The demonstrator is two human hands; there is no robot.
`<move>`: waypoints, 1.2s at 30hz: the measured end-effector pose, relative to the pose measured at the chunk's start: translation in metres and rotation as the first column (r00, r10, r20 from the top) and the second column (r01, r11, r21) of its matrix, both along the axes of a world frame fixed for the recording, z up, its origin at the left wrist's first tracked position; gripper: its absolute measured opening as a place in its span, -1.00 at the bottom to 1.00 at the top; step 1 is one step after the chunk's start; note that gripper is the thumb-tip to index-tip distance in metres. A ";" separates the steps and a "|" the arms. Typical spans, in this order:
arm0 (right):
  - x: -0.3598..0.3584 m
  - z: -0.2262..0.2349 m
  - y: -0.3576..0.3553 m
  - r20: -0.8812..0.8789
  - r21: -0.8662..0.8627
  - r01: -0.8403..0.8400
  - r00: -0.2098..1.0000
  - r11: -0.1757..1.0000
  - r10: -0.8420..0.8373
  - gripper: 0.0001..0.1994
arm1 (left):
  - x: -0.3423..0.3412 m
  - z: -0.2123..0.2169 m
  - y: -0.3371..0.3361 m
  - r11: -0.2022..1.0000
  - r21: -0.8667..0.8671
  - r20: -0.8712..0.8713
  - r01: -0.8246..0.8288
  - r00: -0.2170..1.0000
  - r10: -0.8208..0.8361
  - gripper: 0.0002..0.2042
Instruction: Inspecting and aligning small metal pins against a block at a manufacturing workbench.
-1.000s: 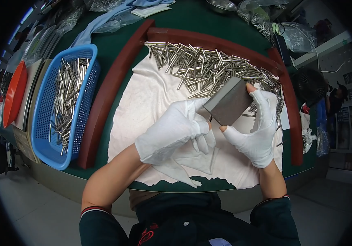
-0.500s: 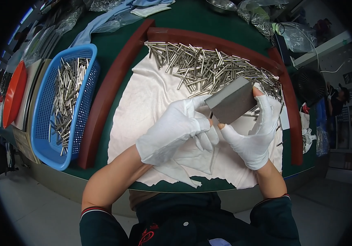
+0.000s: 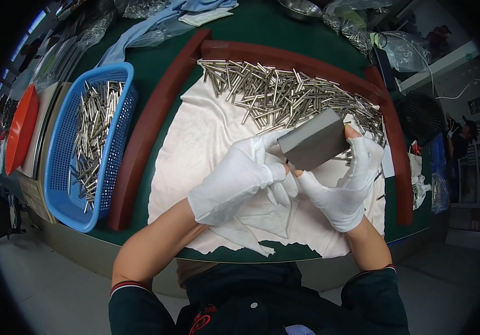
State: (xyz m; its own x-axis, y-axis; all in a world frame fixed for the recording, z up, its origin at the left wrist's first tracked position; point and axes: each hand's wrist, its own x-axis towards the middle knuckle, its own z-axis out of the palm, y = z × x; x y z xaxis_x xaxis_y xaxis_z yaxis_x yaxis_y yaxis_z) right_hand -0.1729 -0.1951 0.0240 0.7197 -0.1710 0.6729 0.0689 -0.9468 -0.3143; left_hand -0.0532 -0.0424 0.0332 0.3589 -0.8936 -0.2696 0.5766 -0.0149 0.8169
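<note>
My right hand (image 3: 343,190), in a white glove with bare fingertips, grips a flat grey rectangular block (image 3: 313,142) between thumb and fingers. The block is tilted, held above a pale cloth (image 3: 189,145). My left hand (image 3: 240,170), gloved alike, is closed against the block's left end, with thumb and fingers pinched together. A tiny dark bit shows by that thumb, but what the left hand holds is mostly hidden. Beyond the hands, many slim shiny metal pins (image 3: 284,92) lie heaped on the cloth. A folded white cloth (image 3: 268,220) lies below the left hand.
A red-brown wooden frame (image 3: 159,123) borders the cloth on three sides. Left of it stands a blue perforated basket (image 3: 61,145) of pins, beside a red-orange tray (image 3: 22,131). A metal bowl (image 3: 301,8) and plastic bags (image 3: 404,50) sit at the back. Another person (image 3: 463,137) is far right.
Both hands and the grey block have shifted very slightly, the block a little lower and to the left. The grips look the same.
</note>
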 end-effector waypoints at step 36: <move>0.010 0.004 -0.014 -0.021 0.072 -0.098 0.995 0.993 0.100 -0.18 | 0.004 0.001 0.004 1.000 0.021 0.077 -0.011 0.997 0.009 -0.41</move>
State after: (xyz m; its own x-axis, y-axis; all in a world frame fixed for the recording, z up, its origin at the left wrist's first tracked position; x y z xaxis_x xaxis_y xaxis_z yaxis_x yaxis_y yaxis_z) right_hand -0.1627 -0.2090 0.0282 0.7516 -0.1443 0.6437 0.1529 -0.9111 -0.3827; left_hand -0.0488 -0.0387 0.0342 0.3883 -0.8840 -0.2604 0.5126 -0.0276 0.8582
